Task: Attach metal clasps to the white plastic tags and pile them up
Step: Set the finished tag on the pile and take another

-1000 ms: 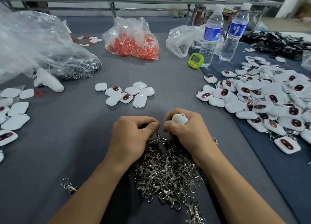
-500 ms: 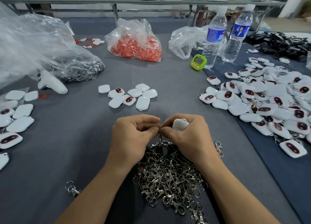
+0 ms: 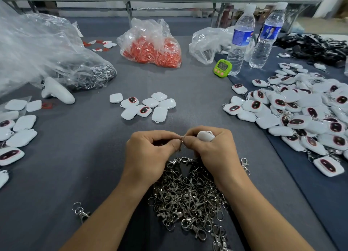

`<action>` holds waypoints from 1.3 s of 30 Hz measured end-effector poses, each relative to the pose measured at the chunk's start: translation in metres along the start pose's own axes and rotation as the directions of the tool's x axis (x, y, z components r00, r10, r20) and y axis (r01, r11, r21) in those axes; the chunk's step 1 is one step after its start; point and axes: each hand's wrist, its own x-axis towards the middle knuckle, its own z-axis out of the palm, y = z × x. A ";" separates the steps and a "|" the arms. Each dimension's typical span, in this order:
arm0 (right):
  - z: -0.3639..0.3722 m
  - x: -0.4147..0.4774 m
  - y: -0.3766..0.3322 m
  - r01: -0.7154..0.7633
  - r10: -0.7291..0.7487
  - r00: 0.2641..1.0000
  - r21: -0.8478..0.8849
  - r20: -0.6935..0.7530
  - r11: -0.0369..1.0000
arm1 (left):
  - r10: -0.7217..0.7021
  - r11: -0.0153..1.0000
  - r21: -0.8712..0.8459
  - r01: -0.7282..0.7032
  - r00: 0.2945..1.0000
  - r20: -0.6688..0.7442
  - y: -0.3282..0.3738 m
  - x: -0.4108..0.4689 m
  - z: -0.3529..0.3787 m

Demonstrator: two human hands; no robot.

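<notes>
I see open grey cloth tabletop across the lower left and middle of the frame, with one stray silver metal clasp lying on it. The heap of silver metal clasps blocks bottom centre. A small cluster of white plastic tags sits mid-frame. A broad pile of white tags fills the right, and a row of white tags lines the left edge.

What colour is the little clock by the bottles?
The clock is lime green, pink buttons; head view.
</notes>
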 end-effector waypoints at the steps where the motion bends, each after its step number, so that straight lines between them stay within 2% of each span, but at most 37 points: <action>1: 0.000 0.000 0.001 0.000 0.000 1.000 -0.002 0.003 1.000 | 0.021 0.999 0.035 -0.021 1.000 -0.017 0.001 -0.001 0.000; 9: 0.000 -0.003 0.003 0.078 -0.081 0.997 -0.159 -0.009 0.984 | 0.106 0.974 0.215 -0.075 0.985 -0.138 0.004 -0.004 0.005; 16: 0.000 -0.003 -0.001 0.077 -0.083 0.996 -0.142 -0.036 0.987 | 0.100 0.962 0.268 -0.052 0.981 -0.166 0.002 -0.003 0.001; 22: -0.003 -0.004 -0.004 0.089 -0.094 0.995 -0.171 -0.021 0.981 | 0.027 0.967 0.256 -0.007 0.997 -0.076 0.000 -0.002 0.002; 28: -0.003 -0.006 -0.007 0.101 -0.104 0.995 -0.220 -0.002 0.970 | 0.042 0.977 0.210 -0.032 0.998 -0.045 -0.003 0.001 0.002; 34: -0.008 -0.006 -0.010 0.123 -0.113 0.992 -0.262 0.053 0.957 | 0.065 0.992 0.107 -0.074 0.995 0.081 -0.006 0.003 0.004; 39: -0.013 -0.005 -0.013 0.111 -0.092 0.992 -0.247 0.088 0.963 | 0.036 0.998 0.045 -0.044 0.984 0.177 -0.008 0.007 -0.001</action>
